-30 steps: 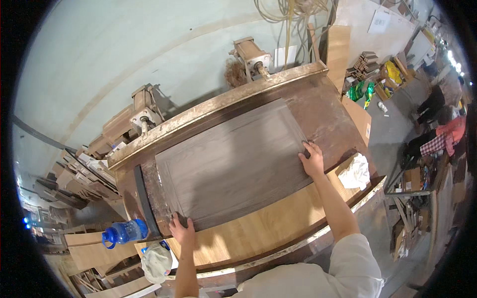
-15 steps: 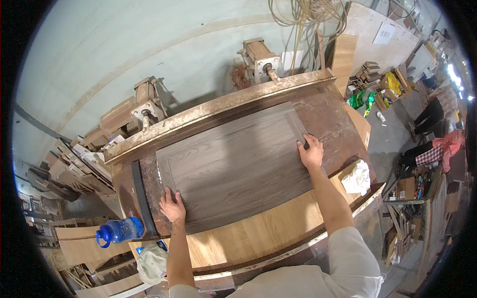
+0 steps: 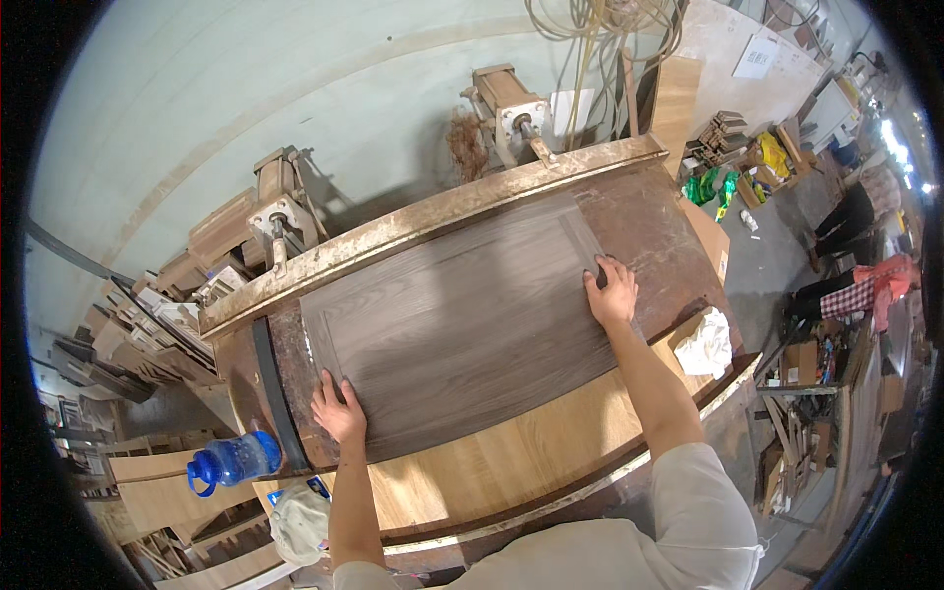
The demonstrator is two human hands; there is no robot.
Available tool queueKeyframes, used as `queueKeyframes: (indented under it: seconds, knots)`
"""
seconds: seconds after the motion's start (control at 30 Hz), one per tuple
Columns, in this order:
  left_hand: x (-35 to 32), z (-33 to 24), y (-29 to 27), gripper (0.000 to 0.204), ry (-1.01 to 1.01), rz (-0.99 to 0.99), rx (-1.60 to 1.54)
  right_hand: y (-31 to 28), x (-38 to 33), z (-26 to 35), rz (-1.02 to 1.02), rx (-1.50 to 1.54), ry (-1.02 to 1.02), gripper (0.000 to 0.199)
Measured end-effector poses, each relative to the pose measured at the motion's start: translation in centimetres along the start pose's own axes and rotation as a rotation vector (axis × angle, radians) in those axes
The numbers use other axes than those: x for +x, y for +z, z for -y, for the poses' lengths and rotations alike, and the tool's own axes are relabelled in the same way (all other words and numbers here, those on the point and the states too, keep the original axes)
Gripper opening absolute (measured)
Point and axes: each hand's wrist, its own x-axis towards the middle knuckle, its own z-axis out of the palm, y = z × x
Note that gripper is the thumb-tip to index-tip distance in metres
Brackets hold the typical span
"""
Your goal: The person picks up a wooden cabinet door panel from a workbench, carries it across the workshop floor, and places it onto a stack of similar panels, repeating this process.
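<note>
grey panel [image 3: 457, 324]: wood-grained, with a framed border, lying flat and a little aslant on the brown workbench [image 3: 654, 231], between the person's two hands.
left hand [image 3: 341, 418]: on the panel's left edge toward the near corner, fingers spread, thumb apart; whether it grips, i cannot tell from here.
right hand [image 3: 615, 297]: about midway along the panel's right edge, thumb on the panel's side, fingers bent across the edge; how firmly it closes, i cannot tell.
pale board [image 3: 492, 447]: light wood, showing along the panel's near edge; how far it runs beneath is hidden.
black strip [image 3: 278, 393]: left of the panel, apart from it.
blue bottle [image 3: 236, 459]: see-through, loop on its lid, just beside the strip's near end.
soft pale cap [image 3: 300, 523]: near the bottle.
white cloth [image 3: 704, 344]: crumpled, at the bench's near right.
worn rail [image 3: 433, 231]: along the bench's far edge, two cylinders [image 3: 506, 98] behind it.
co-worker in red [image 3: 890, 285]: well apart, off to the right.
</note>
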Motion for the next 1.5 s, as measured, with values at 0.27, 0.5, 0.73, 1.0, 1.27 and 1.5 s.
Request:
queueKeyframes:
  seconds: [0.27, 0.5, 0.73, 1.0, 1.27, 1.5]
  knots:
    - [-0.1, 0.3, 0.0, 0.053, -0.011, 0.004, -0.003, 0.1, -0.1, 0.2, -0.005, -0.006, -0.012, 0.044]
    - [-0.4, 0.2, -0.3, 0.053, -0.044, 0.032, 0.005, 0.3, -0.2, 0.0, -0.019, -0.011, -0.025, 0.046]
    - [-0.1, -0.5, -0.5, 0.053, -0.059, 0.041, -0.021, 0.2, 0.0, 0.5, 0.004, -0.066, 0.001, 0.046]
    - [-0.2, 0.4, -0.8, 0.052, -0.071, 0.005, -0.001, 0.7, 0.1, 1.4, 0.066, -0.091, -0.026, 0.048]
    - [-0.6, -0.3, -0.3, 0.053, -0.068, -0.009, -0.041, 0.4, -0.2, -0.4, 0.039, -0.155, -0.033, 0.047]
    - [-0.2, -0.8, -1.1, 0.054, -0.081, -0.011, -0.063, 0.7, 0.5, -0.1, 0.065, -0.182, 0.005, 0.05]
